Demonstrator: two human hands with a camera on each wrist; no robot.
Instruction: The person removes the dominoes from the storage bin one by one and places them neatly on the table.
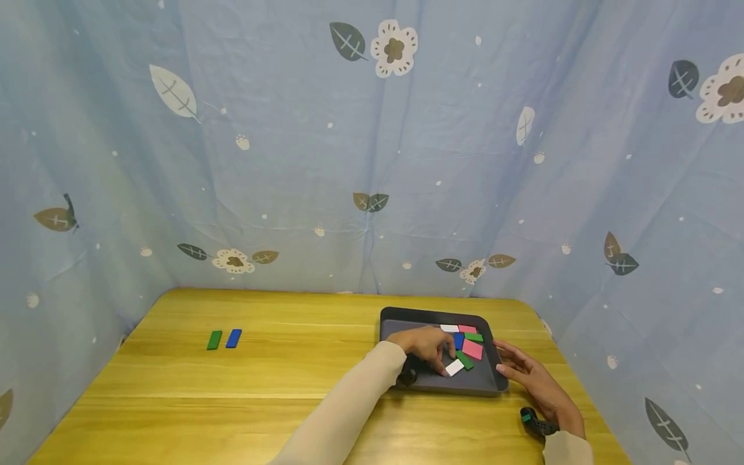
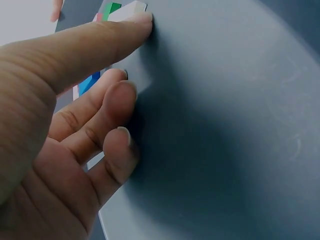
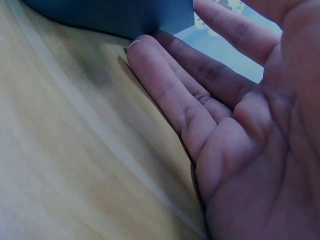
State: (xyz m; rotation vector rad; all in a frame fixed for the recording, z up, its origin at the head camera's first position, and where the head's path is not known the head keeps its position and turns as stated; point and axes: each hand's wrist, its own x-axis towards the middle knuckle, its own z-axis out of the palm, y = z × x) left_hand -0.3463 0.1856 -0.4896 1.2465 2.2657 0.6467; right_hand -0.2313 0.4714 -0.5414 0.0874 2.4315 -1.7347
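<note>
My left hand [image 1: 427,342] reaches down into a dark grey tray [image 1: 482,382]. In the left wrist view its thumb touches the end of a white block [image 2: 125,12], while the other fingers are bent loosely over the tray floor. In the head view, the index fingertip is close to a green block [image 1: 464,360] beside that white block. Just beyond lie a blue block [image 1: 458,340], a pink block [image 1: 473,349] and several more. My right hand [image 1: 531,374] is at the tray's right wall, its fingers extended and fingertips against the outside.
On the left of the wooden table [image 1: 279,374], a green block [image 1: 214,340] and a blue block [image 1: 234,338] lie side by side, apart from the tray. A patterned light-blue curtain [image 1: 290,161] hangs behind the table and along its sides.
</note>
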